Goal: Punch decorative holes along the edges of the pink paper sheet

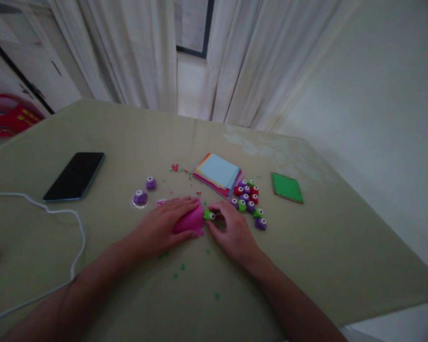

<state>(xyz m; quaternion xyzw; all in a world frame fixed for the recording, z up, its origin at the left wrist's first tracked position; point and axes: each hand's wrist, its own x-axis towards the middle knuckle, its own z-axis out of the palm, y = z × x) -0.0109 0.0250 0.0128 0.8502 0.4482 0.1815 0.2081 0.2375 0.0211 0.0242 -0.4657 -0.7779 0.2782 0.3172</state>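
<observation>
My left hand (167, 221) holds a curved sheet of pink paper (189, 218) down near the table, thumb on the near side and fingers over the far side. At the right edge of that paper, my right hand (233, 232) grips a small green craft punch (209, 215) with a white, eye-like button, between thumb and fingers. The punch touches the paper's edge. Pink paper bits (200, 233) lie just below it. Right of my right hand, a cluster of purple, red and green punches (245, 196) stands together. Two more purple punches (140, 197) stand left of my left hand.
Beyond my hands lies a stack of coloured paper (219, 171). A green card (287, 187) with punched edges is to the right. A dark-screened tablet (74, 176) and a white cable (79, 228) lie on the left. Green paper dots (182, 267) are scattered on the table (342, 247).
</observation>
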